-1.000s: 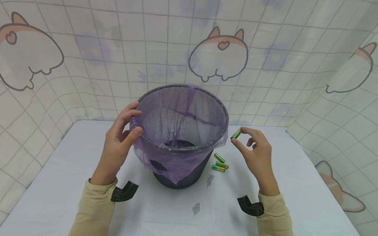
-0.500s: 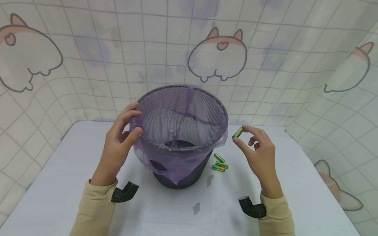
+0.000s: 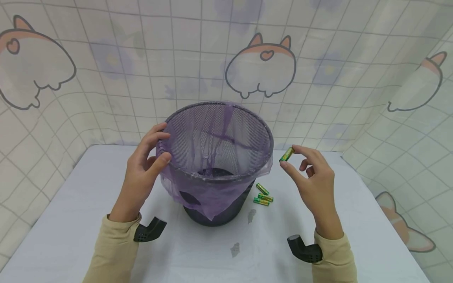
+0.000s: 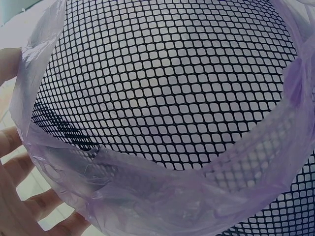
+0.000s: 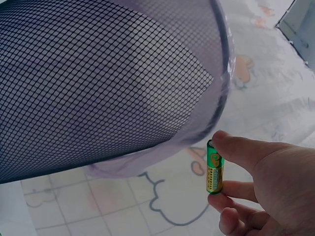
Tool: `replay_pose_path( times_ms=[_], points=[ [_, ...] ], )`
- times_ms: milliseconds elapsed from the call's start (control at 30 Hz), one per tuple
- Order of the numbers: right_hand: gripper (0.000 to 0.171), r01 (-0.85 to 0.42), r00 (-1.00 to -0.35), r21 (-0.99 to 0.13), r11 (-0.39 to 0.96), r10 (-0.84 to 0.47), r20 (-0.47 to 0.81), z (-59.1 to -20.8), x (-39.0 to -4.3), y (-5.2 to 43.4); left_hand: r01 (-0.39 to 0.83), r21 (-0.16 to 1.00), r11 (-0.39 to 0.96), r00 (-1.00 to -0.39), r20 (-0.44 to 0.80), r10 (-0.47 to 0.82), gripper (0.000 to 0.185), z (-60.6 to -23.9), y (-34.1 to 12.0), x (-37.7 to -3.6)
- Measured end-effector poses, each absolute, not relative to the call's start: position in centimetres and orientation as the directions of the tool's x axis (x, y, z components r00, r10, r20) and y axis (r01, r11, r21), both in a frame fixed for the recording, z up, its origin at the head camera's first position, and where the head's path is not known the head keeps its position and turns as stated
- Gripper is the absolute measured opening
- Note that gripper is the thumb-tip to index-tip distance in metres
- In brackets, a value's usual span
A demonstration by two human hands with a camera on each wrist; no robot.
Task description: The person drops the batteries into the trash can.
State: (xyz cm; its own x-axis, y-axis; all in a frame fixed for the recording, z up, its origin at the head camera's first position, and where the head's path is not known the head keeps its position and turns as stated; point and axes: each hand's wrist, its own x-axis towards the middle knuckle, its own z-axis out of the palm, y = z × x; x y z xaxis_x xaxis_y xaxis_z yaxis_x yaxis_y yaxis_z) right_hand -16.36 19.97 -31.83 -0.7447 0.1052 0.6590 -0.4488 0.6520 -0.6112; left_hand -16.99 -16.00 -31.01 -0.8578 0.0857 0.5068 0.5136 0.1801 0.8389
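Beside the bin [image 3: 216, 165] gripped by the left hand [image 3: 143, 169], only the right-wrist view shows the right hand [image 5: 266, 182] pinching the battery [image 5: 214, 167] endwise.

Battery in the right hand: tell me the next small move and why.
Probably carry the battery left and up over the bin rim. The right hand pinches it just outside the rim, while the left hand grips the bin's other side.
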Motion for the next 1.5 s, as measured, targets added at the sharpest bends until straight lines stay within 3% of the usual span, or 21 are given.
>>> replay_pose_path(
  times_ms=[800, 1500],
  points=[
    [0.048, -0.538, -0.692, -0.557, 0.632, 0.046, 0.721, -29.6, -16.0, 19.0, 0.514, 0.839, 0.179, -0.857, 0.508, 0.085, 0.041, -31.0, -16.0, -16.9],
    [0.045, -0.588, -0.694, -0.562, 0.581, -0.006, 0.720, -28.2, -15.9, 16.8, 0.516, 0.836, 0.187, -0.856, 0.510, 0.085, 0.041, -31.0, -16.0, -17.0]
  ],
)
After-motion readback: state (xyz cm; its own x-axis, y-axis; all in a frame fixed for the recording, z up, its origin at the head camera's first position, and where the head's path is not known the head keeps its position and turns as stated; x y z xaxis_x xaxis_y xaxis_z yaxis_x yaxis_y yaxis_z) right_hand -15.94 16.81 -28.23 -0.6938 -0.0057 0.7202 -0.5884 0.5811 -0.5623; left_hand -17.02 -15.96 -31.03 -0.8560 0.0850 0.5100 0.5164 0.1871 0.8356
